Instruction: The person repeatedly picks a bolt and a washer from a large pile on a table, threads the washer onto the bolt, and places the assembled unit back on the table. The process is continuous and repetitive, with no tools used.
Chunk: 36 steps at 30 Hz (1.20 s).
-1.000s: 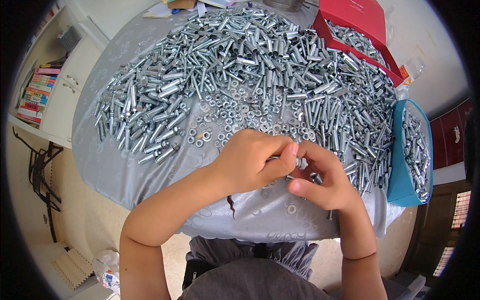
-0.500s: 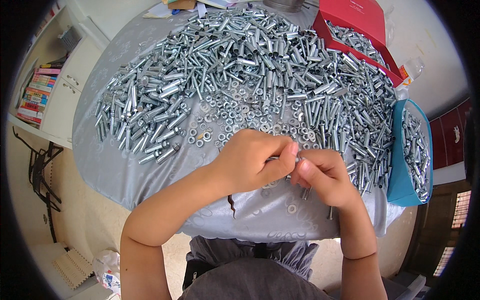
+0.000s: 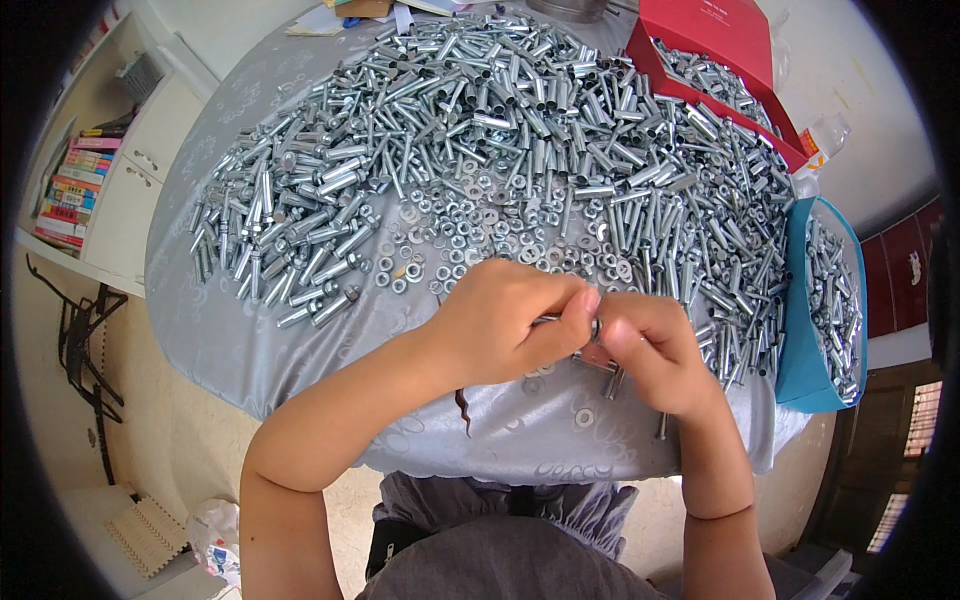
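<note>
My left hand is closed around a thin metal bolt, whose shank shows between thumb and fingers. Up against it, my right hand pinches with thumb and forefinger at the bolt's end, where a small dark-edged metal part shows; I cannot make out whether it is a nut or a washer. Just beyond both hands lie loose nuts and washers. Close to the right wrist, a few long bolts poke out, and a single washer rests on the cloth.
Bolts and metal sleeves heap across the grey-clothed table. Assembled anchor bolts lie at left. A red box and a teal box at right hold more hardware. A dark wavy strip lies near my left forearm.
The right thumb and fingers have shifted slightly at the bolt's end, showing more of the small metal part. My left hand has stayed in place.
</note>
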Each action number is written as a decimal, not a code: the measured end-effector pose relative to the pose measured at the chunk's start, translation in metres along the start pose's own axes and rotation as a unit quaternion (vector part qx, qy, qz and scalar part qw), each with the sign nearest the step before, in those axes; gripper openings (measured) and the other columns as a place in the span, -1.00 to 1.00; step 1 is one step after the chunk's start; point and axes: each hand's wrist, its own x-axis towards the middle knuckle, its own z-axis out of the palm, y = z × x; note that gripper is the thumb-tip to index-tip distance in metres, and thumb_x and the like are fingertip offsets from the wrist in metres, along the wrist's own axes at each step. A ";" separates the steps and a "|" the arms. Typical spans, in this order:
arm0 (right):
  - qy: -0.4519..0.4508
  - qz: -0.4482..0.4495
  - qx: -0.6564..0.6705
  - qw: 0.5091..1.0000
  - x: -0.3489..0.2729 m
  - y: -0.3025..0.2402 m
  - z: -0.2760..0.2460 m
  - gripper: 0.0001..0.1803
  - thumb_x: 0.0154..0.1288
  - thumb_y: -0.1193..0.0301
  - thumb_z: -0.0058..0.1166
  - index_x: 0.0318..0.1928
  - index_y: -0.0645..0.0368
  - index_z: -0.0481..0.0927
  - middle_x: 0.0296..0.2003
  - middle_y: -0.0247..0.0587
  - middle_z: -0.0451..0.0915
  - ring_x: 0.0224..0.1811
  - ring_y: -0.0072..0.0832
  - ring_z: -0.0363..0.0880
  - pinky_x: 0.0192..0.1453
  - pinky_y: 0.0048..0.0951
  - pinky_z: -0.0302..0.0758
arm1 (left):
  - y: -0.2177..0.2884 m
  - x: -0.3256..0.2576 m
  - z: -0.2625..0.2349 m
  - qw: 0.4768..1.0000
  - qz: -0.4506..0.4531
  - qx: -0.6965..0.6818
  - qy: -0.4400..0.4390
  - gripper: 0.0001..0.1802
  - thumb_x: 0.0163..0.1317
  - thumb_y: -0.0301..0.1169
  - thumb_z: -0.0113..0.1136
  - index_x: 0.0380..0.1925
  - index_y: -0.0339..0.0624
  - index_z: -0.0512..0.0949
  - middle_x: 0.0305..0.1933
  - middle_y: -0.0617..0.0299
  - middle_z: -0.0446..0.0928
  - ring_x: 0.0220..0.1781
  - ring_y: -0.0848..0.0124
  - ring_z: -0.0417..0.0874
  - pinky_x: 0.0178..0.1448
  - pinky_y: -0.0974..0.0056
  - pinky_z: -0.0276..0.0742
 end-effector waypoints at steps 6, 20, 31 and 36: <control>0.023 -0.133 -0.123 0.983 0.004 0.002 0.003 -0.74 0.17 0.33 0.04 -0.46 0.32 0.44 -0.68 -0.20 0.34 -0.67 -0.52 0.28 -0.60 -0.49 0.21 | 0.003 0.001 -0.002 1.000 -0.001 -0.021 -0.002 -0.68 0.21 -0.25 -0.08 -0.62 -0.18 0.46 -0.70 0.05 0.41 -0.65 0.09 0.45 -0.56 0.13 0.32; -0.029 0.093 0.072 0.993 -0.001 0.000 0.009 -0.64 0.35 0.27 -0.20 -0.55 0.22 0.34 -0.68 -0.46 0.24 -0.60 -0.72 0.12 -0.57 -0.58 0.13 | -0.011 -0.001 0.001 0.968 0.173 0.165 0.073 -0.87 0.02 -0.46 0.10 -0.62 -0.25 0.44 -0.73 0.17 0.39 -0.72 0.20 0.43 -0.62 0.24 0.36; 0.100 0.052 0.141 0.983 0.005 0.004 0.009 -0.68 0.36 0.26 -0.21 -0.46 0.20 0.42 -0.70 -0.47 0.30 -0.69 -0.76 0.18 -0.61 -0.69 0.12 | -0.040 0.014 -0.079 0.841 -0.174 -0.206 0.469 -0.60 0.29 -0.05 -0.14 -0.51 -0.14 0.31 -0.65 0.43 0.10 -0.65 0.60 0.09 -0.55 0.45 0.07; 0.107 0.053 0.149 0.982 0.007 0.003 0.009 -0.70 0.36 0.29 -0.20 -0.46 0.21 0.43 -0.71 -0.47 0.30 -0.69 -0.76 0.18 -0.61 -0.70 0.12 | -0.065 0.004 -0.118 0.714 -0.197 -0.430 0.516 -0.62 0.34 -0.10 -0.23 -0.40 -0.22 0.29 -0.64 0.39 0.09 -0.67 0.58 0.03 -0.55 0.45 0.04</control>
